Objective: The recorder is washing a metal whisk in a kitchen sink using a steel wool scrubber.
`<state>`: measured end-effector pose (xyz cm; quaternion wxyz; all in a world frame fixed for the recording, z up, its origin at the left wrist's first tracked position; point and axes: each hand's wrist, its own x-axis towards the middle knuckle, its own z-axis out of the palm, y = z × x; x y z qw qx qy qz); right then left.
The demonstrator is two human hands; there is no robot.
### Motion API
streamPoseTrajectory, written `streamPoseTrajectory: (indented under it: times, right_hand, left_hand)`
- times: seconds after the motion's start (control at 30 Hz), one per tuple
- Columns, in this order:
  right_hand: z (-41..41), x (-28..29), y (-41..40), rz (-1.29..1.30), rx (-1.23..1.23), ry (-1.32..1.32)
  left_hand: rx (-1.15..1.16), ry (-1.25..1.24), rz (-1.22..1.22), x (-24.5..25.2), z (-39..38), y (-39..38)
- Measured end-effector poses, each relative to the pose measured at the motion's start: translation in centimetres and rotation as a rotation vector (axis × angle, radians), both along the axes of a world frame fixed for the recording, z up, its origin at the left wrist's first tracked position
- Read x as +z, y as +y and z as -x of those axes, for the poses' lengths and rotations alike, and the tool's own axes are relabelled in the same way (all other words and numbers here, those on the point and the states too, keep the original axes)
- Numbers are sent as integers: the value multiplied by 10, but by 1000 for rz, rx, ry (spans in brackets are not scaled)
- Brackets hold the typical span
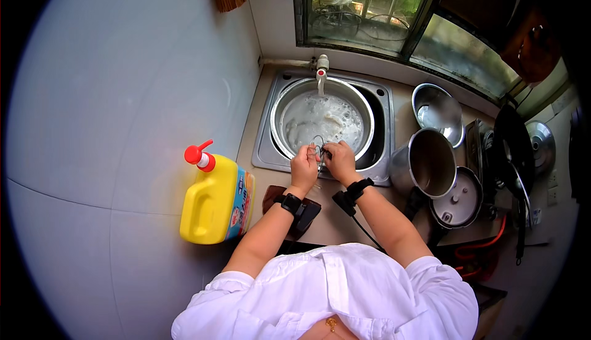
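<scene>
Over the near rim of a round metal basin (275, 125), my left hand (304, 170) and my right hand (341, 160) grip a thin looped metal wire item (317, 137) between them. Its exact kind is hard to tell. Something small and dark shows at my right fingertips, too small to name. Cloudy, foamy water (307, 109) fills much of the basin, and pale shapes under the suds are unclear. The basin sits in a stainless steel sink (268, 157), below a tap (322, 69) with a red mark.
A yellow pump jug (203, 210) stands at the left, near the wall. Rightward are a metal bowl (425, 95), a deep pot (401, 164), a pressure cooker lid (457, 201) and a black pan (512, 141). A dark brown object (272, 197) lies by my left wrist.
</scene>
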<state>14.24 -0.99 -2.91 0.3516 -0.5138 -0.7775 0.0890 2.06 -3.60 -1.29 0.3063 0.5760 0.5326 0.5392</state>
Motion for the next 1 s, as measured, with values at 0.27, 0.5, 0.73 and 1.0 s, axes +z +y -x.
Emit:
streamPoseTrajectory:
  times: [0.27, 0.5, 0.73, 1.0]
  right_hand:
    - [-2, 11, -11, 114, 77, 49]
    - [-6, 10, -4, 8, -118, 48]
    - [1, -6, -13, -94, -36, 70]
    - [-3, 8, -13, 186, 27, 83]
  left_hand:
    - [43, 92, -9, -4, 0, 1]
    - [26, 132, -8, 4, -4, -3]
    - [33, 65, -18, -2, -1, -3]
    - [10, 148, -4, 3, 3, 1]
